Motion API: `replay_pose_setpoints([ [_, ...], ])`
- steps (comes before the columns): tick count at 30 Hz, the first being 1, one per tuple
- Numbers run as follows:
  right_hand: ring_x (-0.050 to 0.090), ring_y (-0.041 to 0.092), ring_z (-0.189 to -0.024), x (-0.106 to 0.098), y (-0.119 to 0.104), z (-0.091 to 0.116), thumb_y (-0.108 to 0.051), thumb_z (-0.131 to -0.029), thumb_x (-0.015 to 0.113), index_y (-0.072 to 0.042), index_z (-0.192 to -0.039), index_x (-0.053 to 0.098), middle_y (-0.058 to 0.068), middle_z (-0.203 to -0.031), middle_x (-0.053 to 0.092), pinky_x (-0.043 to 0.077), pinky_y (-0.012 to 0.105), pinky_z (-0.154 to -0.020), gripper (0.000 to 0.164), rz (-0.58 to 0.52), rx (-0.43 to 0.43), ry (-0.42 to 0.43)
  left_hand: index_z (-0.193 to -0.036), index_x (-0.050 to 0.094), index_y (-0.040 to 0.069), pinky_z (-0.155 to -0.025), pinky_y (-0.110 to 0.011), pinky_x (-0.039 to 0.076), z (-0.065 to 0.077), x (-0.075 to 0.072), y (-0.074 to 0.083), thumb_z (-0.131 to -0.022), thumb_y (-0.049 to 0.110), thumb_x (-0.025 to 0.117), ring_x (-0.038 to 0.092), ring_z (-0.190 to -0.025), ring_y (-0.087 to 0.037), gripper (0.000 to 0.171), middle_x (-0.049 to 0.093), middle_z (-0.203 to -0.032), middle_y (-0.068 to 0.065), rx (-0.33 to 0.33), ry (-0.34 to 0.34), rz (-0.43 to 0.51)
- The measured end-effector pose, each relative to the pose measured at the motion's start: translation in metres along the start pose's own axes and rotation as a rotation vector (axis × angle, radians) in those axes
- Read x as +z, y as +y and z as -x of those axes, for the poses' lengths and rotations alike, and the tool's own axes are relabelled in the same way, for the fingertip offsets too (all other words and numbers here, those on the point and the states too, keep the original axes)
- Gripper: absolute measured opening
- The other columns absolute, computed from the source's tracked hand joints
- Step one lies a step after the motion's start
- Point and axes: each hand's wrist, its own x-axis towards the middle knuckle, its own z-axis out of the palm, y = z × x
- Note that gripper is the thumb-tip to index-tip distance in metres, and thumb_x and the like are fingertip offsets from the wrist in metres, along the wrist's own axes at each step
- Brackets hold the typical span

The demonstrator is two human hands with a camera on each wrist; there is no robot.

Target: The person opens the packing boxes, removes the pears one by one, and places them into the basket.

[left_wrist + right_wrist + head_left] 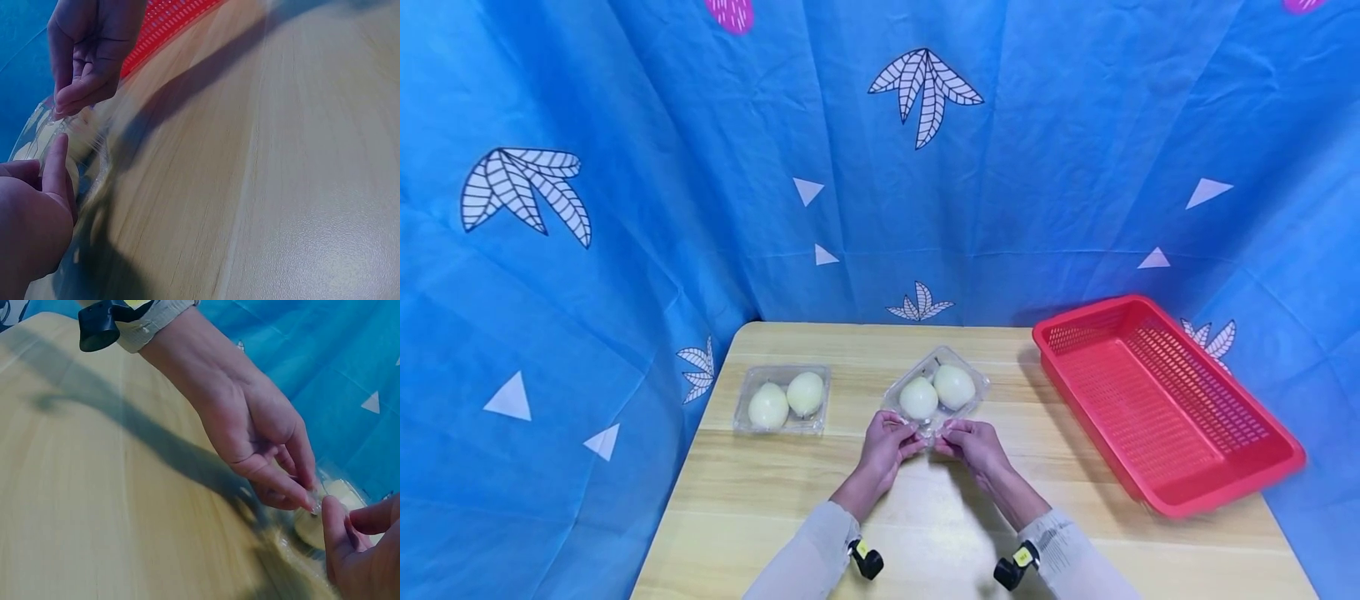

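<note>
Two pale, round pears (954, 387) lie in a clear plastic tray (891, 402) at the middle of the table, turned at an angle. At its near corner, my left hand (883, 450) pinches clear plastic film (314, 499) between thumb and fingers. Close beside it, my right hand (973, 450) pinches the same film, seen also as a right hand (94, 53) in the left wrist view. The fingertips of both hands almost meet. Fingers partly hide the gripped film.
Another clear tray (741, 408) with two pale pears (768, 406) sits to the left on the wooden table (715, 508). A red plastic basket (1093, 417) with slotted walls stands at the right. Blue patterned cloth (880, 192) hangs behind and at the sides.
</note>
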Motion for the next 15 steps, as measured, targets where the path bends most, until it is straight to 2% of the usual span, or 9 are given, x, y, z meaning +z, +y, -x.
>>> replay_pose_setpoints([
  [8, 0.073, 0.012, -0.07, -0.0001, -0.0012, 0.0007, 0.011, -0.096, 0.057, 0.019, -0.113, 0.058, 0.007, -0.08, 0.071, 0.063, 0.022, -0.072, 0.019, -0.009, -0.006, -0.008, -0.111, 0.043, 0.004, -0.082, -0.035, 0.065, 0.0012, 0.0001, 0.0011, -0.095, -0.005, 0.064, 0.065, -0.08, -0.017, 0.028, 0.057, -0.096, -0.008, 0.01, -0.009, -0.006],
  [15, 0.073, 0.012, -0.07, -0.0006, -0.0025, 0.0033, 0.009, -0.097, 0.058, 0.021, -0.117, 0.057, 0.007, -0.079, 0.072, 0.063, 0.022, -0.072, 0.024, -0.006, -0.013, -0.01, -0.112, 0.043, 0.004, -0.085, -0.037, 0.064, 0.0012, 0.0005, 0.0004, -0.096, -0.006, 0.061, 0.067, -0.085, -0.02, 0.026, 0.057, -0.102, -0.011, 0.006, 0.0, -0.013],
])
